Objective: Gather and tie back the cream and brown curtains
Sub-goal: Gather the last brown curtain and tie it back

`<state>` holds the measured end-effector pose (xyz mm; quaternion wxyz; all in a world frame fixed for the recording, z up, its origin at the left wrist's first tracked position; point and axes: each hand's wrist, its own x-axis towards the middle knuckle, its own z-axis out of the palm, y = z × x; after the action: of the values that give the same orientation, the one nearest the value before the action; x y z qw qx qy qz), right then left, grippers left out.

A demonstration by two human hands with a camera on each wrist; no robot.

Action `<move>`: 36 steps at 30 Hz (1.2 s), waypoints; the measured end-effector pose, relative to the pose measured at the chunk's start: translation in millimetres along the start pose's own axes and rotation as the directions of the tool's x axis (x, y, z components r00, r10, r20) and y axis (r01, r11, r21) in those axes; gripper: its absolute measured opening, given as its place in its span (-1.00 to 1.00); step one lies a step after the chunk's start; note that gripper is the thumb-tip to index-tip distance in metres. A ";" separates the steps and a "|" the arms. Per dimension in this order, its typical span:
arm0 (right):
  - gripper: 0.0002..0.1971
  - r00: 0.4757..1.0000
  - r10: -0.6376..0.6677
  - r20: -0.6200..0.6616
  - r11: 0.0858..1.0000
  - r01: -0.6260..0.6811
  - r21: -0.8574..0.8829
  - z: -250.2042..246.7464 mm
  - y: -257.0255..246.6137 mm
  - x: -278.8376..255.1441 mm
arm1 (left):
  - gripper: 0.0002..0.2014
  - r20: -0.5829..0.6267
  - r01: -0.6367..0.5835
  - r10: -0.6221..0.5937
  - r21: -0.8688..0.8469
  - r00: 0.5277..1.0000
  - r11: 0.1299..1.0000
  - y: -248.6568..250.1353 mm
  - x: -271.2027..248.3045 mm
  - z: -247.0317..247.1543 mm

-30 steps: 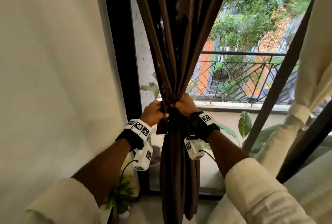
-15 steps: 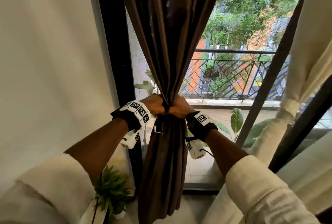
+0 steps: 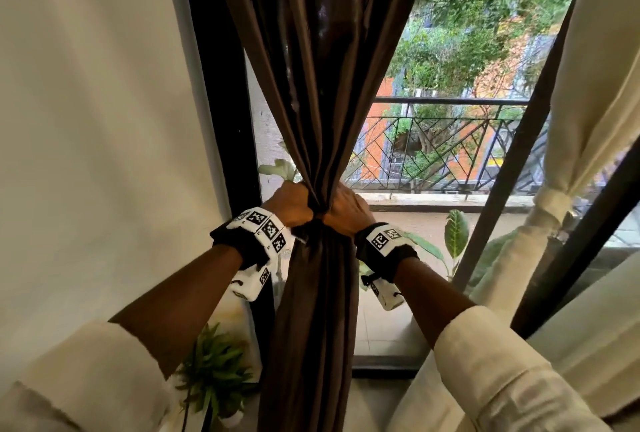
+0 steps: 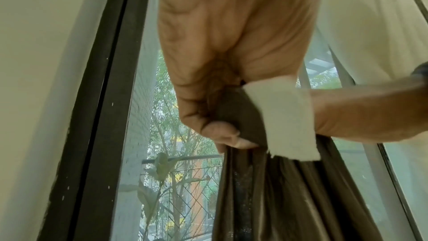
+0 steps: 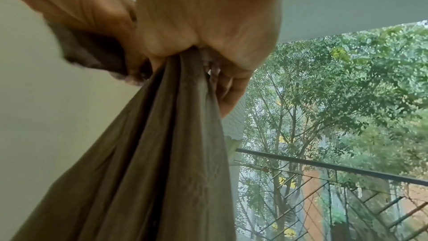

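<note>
The brown curtain [image 3: 318, 85] is bunched into a narrow waist in front of the window. My left hand [image 3: 291, 205] and right hand [image 3: 346, 212] meet at that waist, knuckles touching. In the left wrist view my left hand [image 4: 208, 107] pinches a brown tie strap with a pale patch [image 4: 284, 117] against the folds [image 4: 289, 199]. My right hand [image 5: 208, 25] grips the gathered curtain [image 5: 162, 153], fingers curled behind it. A cream curtain [image 3: 86, 120] hangs flat at the left. Another cream curtain [image 3: 595, 102] at the right is cinched by a cream band [image 3: 550, 203].
A black window frame [image 3: 221, 85] runs just left of the brown curtain, and a dark slanted post [image 3: 519, 161] stands to the right. A small potted plant [image 3: 214, 372] sits below my left forearm. Outside are a balcony railing [image 3: 433, 141] and a leafy plant [image 3: 457, 237].
My two hands have closed in on each other at the curtain's waist. The strap end that hung by my left hand is now drawn tight against the folds.
</note>
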<state>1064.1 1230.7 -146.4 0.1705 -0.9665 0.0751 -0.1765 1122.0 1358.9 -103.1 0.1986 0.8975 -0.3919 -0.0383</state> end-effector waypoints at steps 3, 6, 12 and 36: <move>-0.22 0.999 0.000 -0.047 0.975 -0.010 -0.221 -5.8 8.1 -3.4 | -0.70 0.015 -0.035 0.036 -0.054 0.999 0.998 3.0 -4.0 -5.0; -0.23 0.993 -0.052 -0.106 0.936 0.011 -0.351 -8.2 10.9 -6.9 | -0.60 0.270 -0.009 0.120 -0.380 0.955 0.925 10.5 -9.2 -7.8; -0.22 0.950 -0.167 -0.265 0.925 0.058 -0.375 1.7 16.5 -16.8 | -0.50 0.013 -0.007 0.018 -0.577 1.000 0.817 10.2 -2.8 10.1; -0.83 0.976 0.010 -0.216 0.988 0.024 0.154 -45.6 28.6 -22.7 | -0.48 -0.139 0.138 -0.204 -0.380 0.969 0.914 7.4 33.0 26.3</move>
<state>1023.9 1195.0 -123.7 0.2356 -0.9256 0.0757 -0.2865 1133.8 1322.1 -121.5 0.3927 0.8752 -0.2783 -0.0490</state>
